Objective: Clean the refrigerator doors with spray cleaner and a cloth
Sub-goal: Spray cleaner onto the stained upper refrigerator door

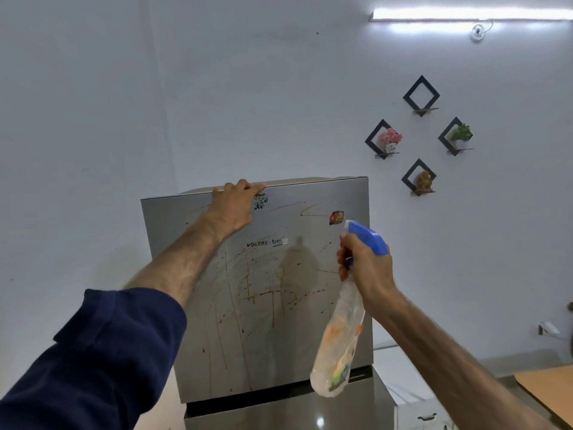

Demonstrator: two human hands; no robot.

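The grey upper refrigerator door faces me, streaked and spattered with brown-orange stains. My left hand grips the door's top edge, fingers curled over it. My right hand holds a clear spray bottle with a blue trigger head by its neck, nozzle aimed at the door's upper right, near a small red sticker. The lower door shows only as a strip at the bottom. No cloth is in view.
A white wall stands behind, with diamond-shaped black shelves holding small plants and a figure at the right. A tube light glows top right. A white cabinet stands right of the fridge, and a brown tabletop corner at the far right.
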